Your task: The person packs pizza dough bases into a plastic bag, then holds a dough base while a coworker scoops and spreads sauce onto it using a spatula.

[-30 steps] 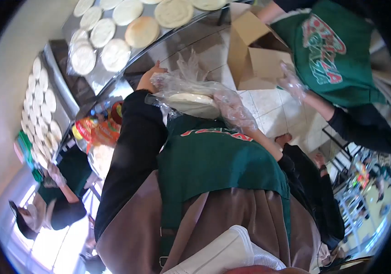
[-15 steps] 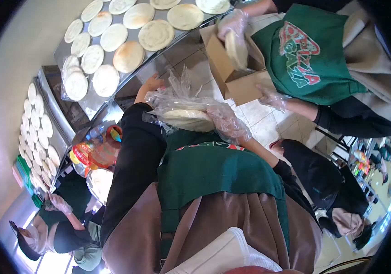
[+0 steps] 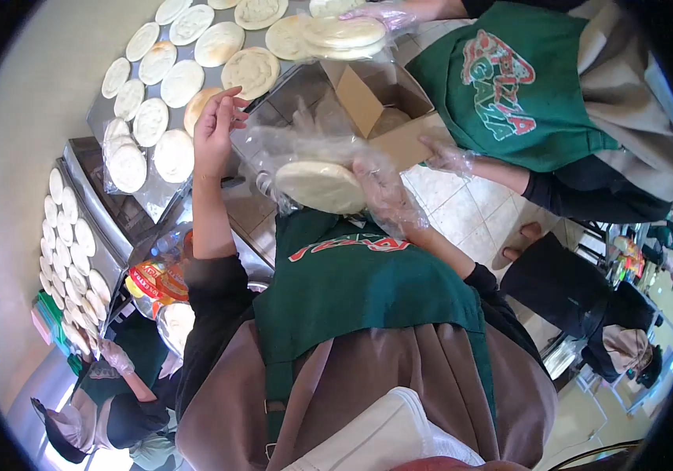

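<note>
My right hand, in a clear plastic glove, is closed on the right edge of round, pale pizza bases in front of my apron. A clear plastic bag lies around and above them; how many bases are stacked there I cannot tell. My bare left hand is raised, apart from the bag, near the edge of the table of pizza bases. Its fingers are loosely bent and apart, with nothing visible in them.
A metal table bears several pizza bases. Opposite me, a co-worker in a green apron holds bagged bases and touches an open cardboard box. More bases lie on a second table, where another person works.
My left hand has come away from the bag and up toward the table. The co-worker's hand has moved bagged bases from the box to over the table.
</note>
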{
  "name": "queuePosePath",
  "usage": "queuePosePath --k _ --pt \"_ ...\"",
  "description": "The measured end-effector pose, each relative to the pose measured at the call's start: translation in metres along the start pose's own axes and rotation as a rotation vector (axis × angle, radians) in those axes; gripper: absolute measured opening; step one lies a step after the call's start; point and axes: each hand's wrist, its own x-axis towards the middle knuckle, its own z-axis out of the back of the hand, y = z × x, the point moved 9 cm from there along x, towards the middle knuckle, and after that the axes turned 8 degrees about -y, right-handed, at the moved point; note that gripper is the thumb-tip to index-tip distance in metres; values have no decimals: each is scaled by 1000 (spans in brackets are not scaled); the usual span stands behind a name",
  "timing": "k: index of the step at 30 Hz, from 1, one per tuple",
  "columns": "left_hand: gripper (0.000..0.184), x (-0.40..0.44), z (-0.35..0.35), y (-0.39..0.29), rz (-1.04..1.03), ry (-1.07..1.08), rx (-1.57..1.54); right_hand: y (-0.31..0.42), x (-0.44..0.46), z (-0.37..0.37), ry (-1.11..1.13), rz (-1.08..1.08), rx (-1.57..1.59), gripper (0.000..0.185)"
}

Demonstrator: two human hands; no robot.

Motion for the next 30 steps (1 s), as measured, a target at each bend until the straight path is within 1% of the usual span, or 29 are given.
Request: queuePosePath --k 1,2,3,4,6,7,8,10,11,12,13,14,15,16,18,20,21,23,24,26,27,29,30 --pt "30 -5 -2 -16 -108 -1 6 -3 5 -5 9 3 4 36" --pt "28 -12 -6 -32 -212 -2 13 -20 7 3 -144 -162 81 37" --pt "26 -19 -10 -40 -235 -25 -6 -38 4 9 -295 -332 154 39" --pt "26 -25 -15 -42 -226 -39 1 -37 7 6 -280 -340 157 39" --pt "29 -37 -16 -62 -443 -178 300 -38 15 18 -374 -458 44 47" --pt "35 -37 -15 -56 -444 -219 303 -29 19 14 -352 -495 134 49" --pt "35 -37 -18 -53 -442 -233 307 -32 23 12 -338 -494 133 49" --pt "37 -33 -25 -33 -255 -246 258 -38 32 11 -330 -381 200 48" --pt "41 -29 -28 -23 -204 -230 231 -44 32 10 -321 -378 197 48" --pt "41 -22 -31 -21 -207 -237 228 -46 31 15 -363 -350 114 47" --pt "41 -10 -30 0 -12 -257 14 -44 30 20 -406 -323 29 46" --pt "41 0 -31 24 186 -275 -201 -39 26 21 -399 -322 25 46" --pt "57 14 -30 39 210 -250 -105 -27 21 24 -428 -313 29 45" --pt "57 26 -31 41 208 -260 -108 -18 16 28 -455 -305 35 43" --pt "78 40 -63 66 470 -94 -298 -17 5 40 -461 -314 15 42" --pt "95 56 -87 85 516 -44 -193 -20 -8 58 -492 -223 -53 40" --pt "95 65 -97 93 522 -56 -199 -23 -13 62 -479 -227 -58 40" --pt "109 72 -116 119 679 -175 -434 -25 -21 68 -485 -196 23 40" --pt "109 73 -124 116 680 -176 -441 -23 -24 68 -482 -195 16 40" --pt "118 62 -129 120 827 -382 -583 -9 -32 72 -519 -101 -27 40" --pt "118 67 -138 135 832 -381 -591 -12 -35 74 -517 -103 -37 40" --pt "108 80 -138 176 769 -556 -728 -23 -42 83 -570 -118 -29 40" --pt "108 79 -136 181 776 -561 -735 -25 -43 84 -563 -122 -37 40"
